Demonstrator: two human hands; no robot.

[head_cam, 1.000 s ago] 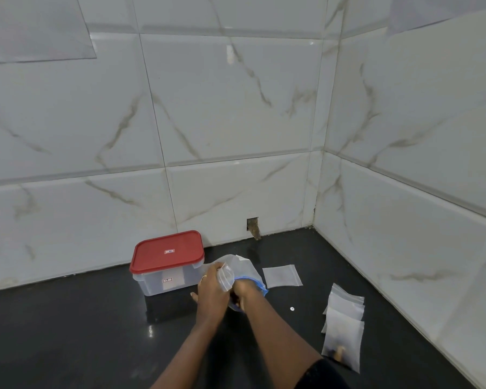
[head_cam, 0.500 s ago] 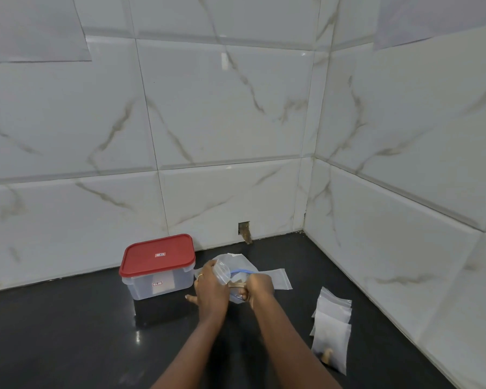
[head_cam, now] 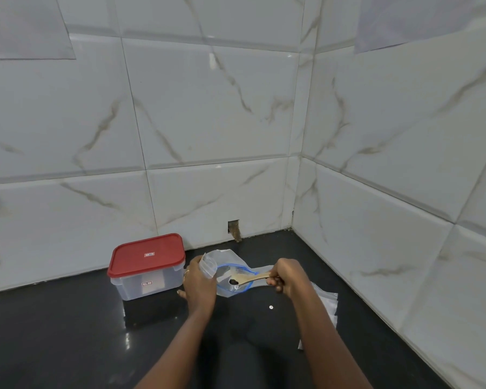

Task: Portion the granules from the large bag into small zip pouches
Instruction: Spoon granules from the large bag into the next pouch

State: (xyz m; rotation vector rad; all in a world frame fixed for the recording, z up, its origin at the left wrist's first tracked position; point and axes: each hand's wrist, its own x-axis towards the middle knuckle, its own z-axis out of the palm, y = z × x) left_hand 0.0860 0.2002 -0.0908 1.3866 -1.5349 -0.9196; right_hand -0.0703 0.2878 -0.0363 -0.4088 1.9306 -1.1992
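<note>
The large clear bag [head_cam: 227,258] with a blue zip rim lies open on the black counter. My left hand [head_cam: 198,282] holds a small clear zip pouch [head_cam: 208,266] upright at the bag's left edge. My right hand [head_cam: 288,276] grips the handle of a wooden spoon [head_cam: 246,277]. The spoon's bowl sits over the bag's mouth and carries a small heap of dark granules [head_cam: 233,281]. An empty small pouch [head_cam: 264,268] lies flat just behind the spoon.
A clear box with a red lid [head_cam: 148,258] stands left of my left hand. A stack of small pouches [head_cam: 327,300] lies right of my right forearm, partly hidden. A tiny white speck [head_cam: 270,307] sits on the counter [head_cam: 54,332]. Tiled walls close the back and right.
My right hand has drawn back to the right, pulling the wooden spoon out of the bag with granules on it. The left hand stays on the small pouch.
</note>
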